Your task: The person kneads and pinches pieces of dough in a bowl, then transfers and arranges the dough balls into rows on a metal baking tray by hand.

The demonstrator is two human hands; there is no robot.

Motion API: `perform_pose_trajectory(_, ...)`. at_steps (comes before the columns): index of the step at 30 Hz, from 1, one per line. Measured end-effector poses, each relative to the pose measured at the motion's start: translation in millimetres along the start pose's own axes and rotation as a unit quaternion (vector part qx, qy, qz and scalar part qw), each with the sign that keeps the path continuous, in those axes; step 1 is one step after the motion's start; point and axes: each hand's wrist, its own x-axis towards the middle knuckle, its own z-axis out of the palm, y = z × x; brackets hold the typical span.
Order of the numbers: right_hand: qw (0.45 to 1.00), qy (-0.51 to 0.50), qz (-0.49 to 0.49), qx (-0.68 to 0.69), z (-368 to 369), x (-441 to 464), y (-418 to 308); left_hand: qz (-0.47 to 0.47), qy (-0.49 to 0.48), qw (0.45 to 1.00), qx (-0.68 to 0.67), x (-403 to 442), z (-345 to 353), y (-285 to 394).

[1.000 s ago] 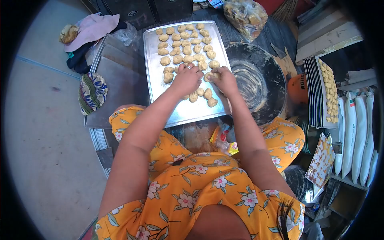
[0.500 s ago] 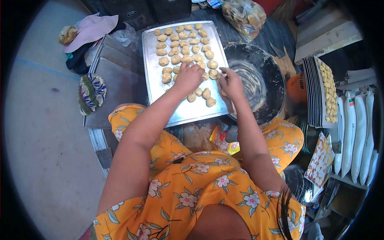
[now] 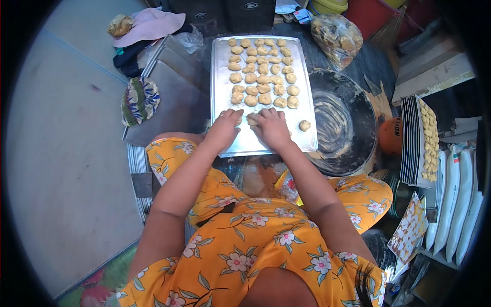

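Observation:
A silver metal tray [image 3: 302,143] lies in front of my crossed legs, with rows of pale yellow dough balls [image 3: 263,79] over its far and middle parts. At the tray's near left, my left hand [image 3: 225,129] has its fingers curled over a dough ball, mostly hidden beneath them. My right hand [image 3: 272,128] is beside it, thumb and fingers closed around another piece of dough [image 3: 252,119]. One separate dough ball [image 3: 304,125] rests at the near right of the tray. Part of another shows just past my right wrist.
A wide black basin [image 3: 368,117] with floury smears stands right of the tray. Behind it sits a clear bag of brownish pieces [image 3: 336,38]. Stacked trays [image 3: 411,140], the top one holding dough pieces, are at far right. A patterned cloth cap [image 3: 140,101] lies on a dark surface at left.
My view has shifted, and the tray looks straighter. Both hands have moved to its near side, the right coming in from the tray's right edge. Fewer loose dough balls show near me.

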Motion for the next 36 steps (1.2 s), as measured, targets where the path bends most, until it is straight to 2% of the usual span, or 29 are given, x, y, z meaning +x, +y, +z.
perform_pose_trajectory(1, 0.999, -0.035, 0.010, -0.014, 3.9, 4.1, 1.7, 0.001, 0.020, 1.000, -0.020, 0.8, -0.4, -3.5)
perform_pose_trajectory(5, 0.997, 0.027, 0.067, 0.039, 8.4, 14.7, 5.7, -0.051, 0.082, 0.995, -0.042, 13.8, 0.2, -0.3)
perform_pose_trajectory(8, 0.997, 0.028, 0.069, 0.008, 4.0, 11.2, -0.5, 0.016, 0.114, 0.993, 0.029, 23.9, 10.2, -12.9)
perform_pose_trajectory(11, 0.995, 0.002, 0.094, -0.022, -7.9, -0.4, 3.8, 0.020, 0.149, 0.985, 0.086, 26.3, 7.3, -8.0)
perform_pose_trajectory(14, 0.989, -0.029, 0.148, -0.009, -6.3, -4.9, 19.1, -0.006, 0.091, 0.994, 0.068, 30.7, 7.2, -10.0)
perform_pose_trajectory(17, 0.982, 0.045, 0.156, 0.098, -1.3, -2.8, 27.2, 0.050, 0.131, 0.988, 0.059, 28.9, 4.6, 10.0)
perform_pose_trajectory(20, 0.993, 0.026, 0.093, 0.072, -8.5, -7.1, 30.2, 0.082, 0.075, 0.990, 0.085, 34.1, 14.9, 8.9)
perform_pose_trajectory(24, 0.986, -0.001, 0.167, 0.020, -11.2, -4.3, 32.5, 0.072, 0.034, 0.986, 0.144, 48.7, 15.0, 16.6)
perform_pose_trajectory(27, 0.981, -0.006, 0.194, 0.018, -16.5, -2.1, 27.9, 0.104, 0.092, 0.977, 0.162, 50.6, 20.5, 26.2)
perform_pose_trajectory(29, 0.981, -0.027, 0.193, 0.016, -26.1, -4.8, 28.7, 0.134, 0.049, 0.981, 0.128, 49.5, 19.0, 36.7)
perform_pose_trajectory(32, 0.959, 0.039, 0.233, 0.155, -15.0, -8.2, 56.3, 0.144, 0.026, 0.977, 0.152, 56.6, 29.7, 37.8)
perform_pose_trajectory(35, 0.969, 0.068, 0.181, 0.155, -25.6, -13.6, 58.2, 0.141, 0.033, 0.977, 0.157, 65.6, 35.0, 42.2)
perform_pose_trajectory(36, 0.962, 0.101, 0.201, 0.153, -31.2, -16.2, 55.0, 0.138, 0.036, 0.978, 0.150, 67.4, 35.4, 43.6)
